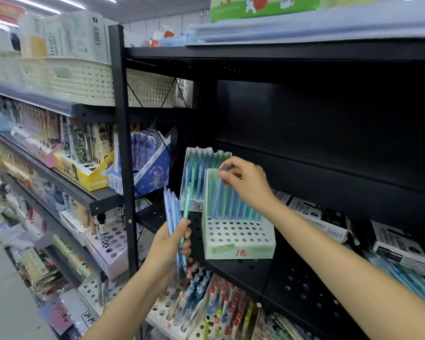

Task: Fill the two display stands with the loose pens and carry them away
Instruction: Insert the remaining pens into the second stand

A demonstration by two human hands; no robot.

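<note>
Two white display stands sit on a black perforated shelf (243, 268). The near stand (238, 238) has one back row of blue and green pens and several rows of bare holes in front. The far stand (196, 173) behind it is packed with pens. My right hand (245, 182) pinches the top of a blue pen (219, 192) at the left end of the near stand's back row. My left hand (172, 241) grips a bundle of loose blue and green pens (176, 214) upright, left of the near stand. More loose pens (407, 278) lie on the shelf at far right.
A black shelf upright (123, 148) stands just left of my left hand. Boxed stationery (326, 219) lies behind my right forearm. Below the shelf are holed stands with red and blue pens (221, 305). Cream baskets (84, 79) sit on the upper shelf.
</note>
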